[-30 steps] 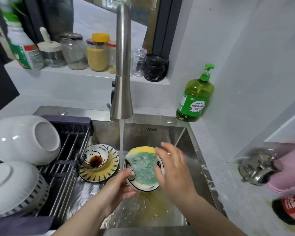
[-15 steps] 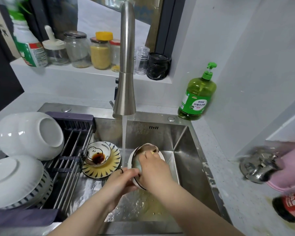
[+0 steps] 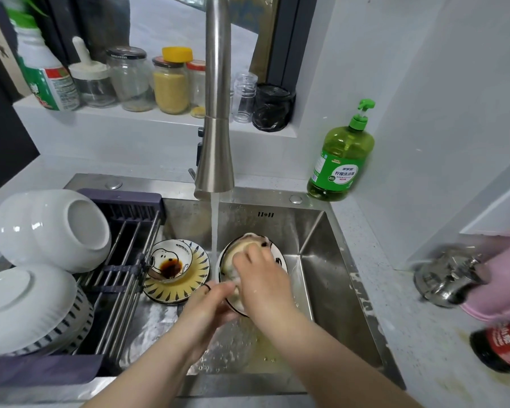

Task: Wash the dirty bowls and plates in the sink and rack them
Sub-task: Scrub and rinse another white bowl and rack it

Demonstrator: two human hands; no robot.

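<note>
Head view: the small white cartoon-printed bowl (image 3: 278,258) is held tilted above the floor of the stainless steel sink (image 3: 321,275). Its left rim is at the stream of tap water (image 3: 215,222) falling from the brushed-steel faucet (image 3: 215,142). The left hand (image 3: 206,307) steadies it from the lower left, its grip curled onto the near rim. The right hand (image 3: 262,278) has its grip closed on a pale sponge (image 3: 243,249), pressed into the bowl's hollow.

This looks like the scrubbing step. Wet glaze is likely slippery, so the left grip should stay firm. Turning the bowl would let the sponge sweep the whole inside and then the underside before rinsing.

Just left of the left hand lies a yellow-rayed plate (image 3: 199,266) carrying a sauce-stained little bowl (image 3: 170,260); an elbow swing could knock them. Beyond, the dark roll-up rack (image 3: 124,251) bridges the sink's left part and holds large upturned white bowls (image 3: 50,228). The basin's right half offers open room. The spout hangs above, so lift sideways.
</note>
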